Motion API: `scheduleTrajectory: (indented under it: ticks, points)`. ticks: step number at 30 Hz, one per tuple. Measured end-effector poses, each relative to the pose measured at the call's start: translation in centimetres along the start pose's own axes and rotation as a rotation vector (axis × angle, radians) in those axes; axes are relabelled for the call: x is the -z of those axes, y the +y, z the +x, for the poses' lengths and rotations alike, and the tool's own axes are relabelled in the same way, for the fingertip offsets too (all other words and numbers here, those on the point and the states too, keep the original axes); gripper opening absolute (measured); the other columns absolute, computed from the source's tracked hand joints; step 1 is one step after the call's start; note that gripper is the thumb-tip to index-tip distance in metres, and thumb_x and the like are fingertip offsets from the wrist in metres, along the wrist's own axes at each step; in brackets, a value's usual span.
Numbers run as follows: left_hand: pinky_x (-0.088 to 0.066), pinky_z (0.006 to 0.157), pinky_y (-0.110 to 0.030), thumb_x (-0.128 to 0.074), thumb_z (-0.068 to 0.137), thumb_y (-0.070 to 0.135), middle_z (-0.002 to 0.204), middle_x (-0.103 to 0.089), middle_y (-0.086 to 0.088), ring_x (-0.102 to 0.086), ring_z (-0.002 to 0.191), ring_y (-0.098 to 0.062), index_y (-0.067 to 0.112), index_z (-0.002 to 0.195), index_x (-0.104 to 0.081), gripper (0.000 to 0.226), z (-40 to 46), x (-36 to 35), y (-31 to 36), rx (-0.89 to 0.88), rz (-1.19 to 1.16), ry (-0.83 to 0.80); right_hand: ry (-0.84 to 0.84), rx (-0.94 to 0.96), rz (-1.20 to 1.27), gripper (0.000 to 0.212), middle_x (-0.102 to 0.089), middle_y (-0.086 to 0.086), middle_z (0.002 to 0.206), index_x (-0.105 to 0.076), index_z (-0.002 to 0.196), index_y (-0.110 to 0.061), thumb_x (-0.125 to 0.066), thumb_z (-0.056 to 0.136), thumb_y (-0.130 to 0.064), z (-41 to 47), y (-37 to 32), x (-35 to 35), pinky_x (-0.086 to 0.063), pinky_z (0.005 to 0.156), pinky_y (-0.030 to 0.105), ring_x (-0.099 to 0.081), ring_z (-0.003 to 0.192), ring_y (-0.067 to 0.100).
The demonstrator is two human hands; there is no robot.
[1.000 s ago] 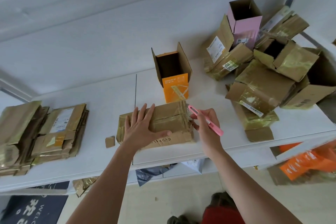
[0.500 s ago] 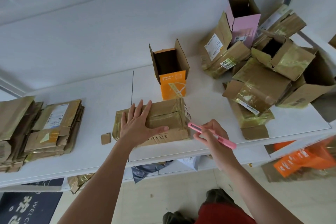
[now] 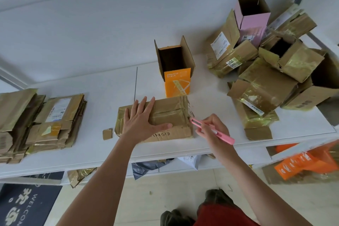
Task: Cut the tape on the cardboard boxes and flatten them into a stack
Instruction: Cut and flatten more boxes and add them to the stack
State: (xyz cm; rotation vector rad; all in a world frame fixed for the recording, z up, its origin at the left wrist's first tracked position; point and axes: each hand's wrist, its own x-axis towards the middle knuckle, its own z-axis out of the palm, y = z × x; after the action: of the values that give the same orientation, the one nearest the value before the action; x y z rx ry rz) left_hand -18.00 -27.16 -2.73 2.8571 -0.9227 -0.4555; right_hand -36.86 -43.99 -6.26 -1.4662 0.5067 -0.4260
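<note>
Taped box [image 3: 170,113]: brown cardboard, low and rectangular, wrapped in glossy clear tape; it lies near the front edge of the white table [image 3: 102,86].
Left hand [image 3: 141,119]: fingers straight and spread, pressing flat on the box's left half, thumb along the front side.
Right hand [image 3: 211,126]: fingers curled round a pink cutter [image 3: 212,131], whose tip meets the box's right end.
Free room: bare table strip between the box and the flattened stack [image 3: 42,124]; a small cardboard scrap [image 3: 107,134] lies just left of the box.
Stack: creased brown sheets, some with labels, at the table's left end.
Orange box [image 3: 177,82]: upright, top flaps open, just behind the taped box.
Box pile [image 3: 271,71]: crumpled, shiny taped cartons and 1 pink box [image 3: 254,18], crowding the right end.
</note>
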Motion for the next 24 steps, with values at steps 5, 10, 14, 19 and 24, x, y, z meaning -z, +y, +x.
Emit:
scheduleTrajectory:
  ticks: [5,10,14,19,24]
  points:
    - [0.007,0.121,-0.05,-0.023,0.043,0.106,0.164,0.009,0.011,0.015,0.15,-0.017,0.043,0.154,0.006,0.131,0.0,-0.1,-0.1,-0.005,-0.006,0.001,-0.012,-0.012,0.023,0.018,-0.068,0.008,0.084,-0.053,0.082,-0.014,-0.052,0.099,-0.009,0.0,-0.8,1.8,-0.049,0.091,0.064,-0.066,0.096,0.04]
    - [0.008,0.121,-0.05,-0.031,0.049,0.102,0.164,0.008,0.011,0.015,0.15,-0.017,0.042,0.154,0.005,0.126,-0.3,-0.1,0.1,0.004,0.002,0.005,0.098,-0.016,0.122,0.017,-0.067,0.008,0.083,-0.051,0.085,-0.01,-0.05,0.101,-0.006,2.4,-1.3,-0.7,-0.054,0.089,0.057,-0.068,0.096,0.029]
    - [0.007,0.121,-0.05,-0.03,0.049,0.103,0.164,0.009,0.011,0.015,0.15,-0.017,0.042,0.154,0.006,0.126,-0.3,-0.1,0.0,0.0,0.006,0.003,0.038,-0.034,0.065,0.016,-0.07,0.001,0.082,-0.05,0.084,-0.007,-0.052,0.099,-0.005,0.7,-0.6,-0.7,-0.058,0.088,0.044,-0.07,0.095,0.02]
    - [0.007,0.121,-0.051,-0.027,0.045,0.105,0.164,0.008,0.012,0.015,0.15,-0.016,0.044,0.153,0.005,0.129,-0.2,-0.2,0.0,-0.018,-0.002,0.001,-0.035,-0.017,-0.027,0.015,-0.068,0.011,0.08,-0.053,0.079,-0.01,-0.055,0.093,-0.015,-0.3,-0.6,2.6,-0.052,0.089,0.053,-0.068,0.095,0.031]
    - [0.006,0.122,-0.051,-0.035,0.05,0.099,0.164,0.009,0.012,0.015,0.15,-0.017,0.042,0.154,0.004,0.125,-0.5,0.1,0.2,-0.009,-0.002,-0.01,0.16,0.221,-0.197,0.007,-0.062,0.005,0.08,-0.053,0.099,-0.012,-0.053,0.097,-0.005,4.4,0.7,2.9,-0.049,0.068,0.041,-0.06,0.074,0.028]
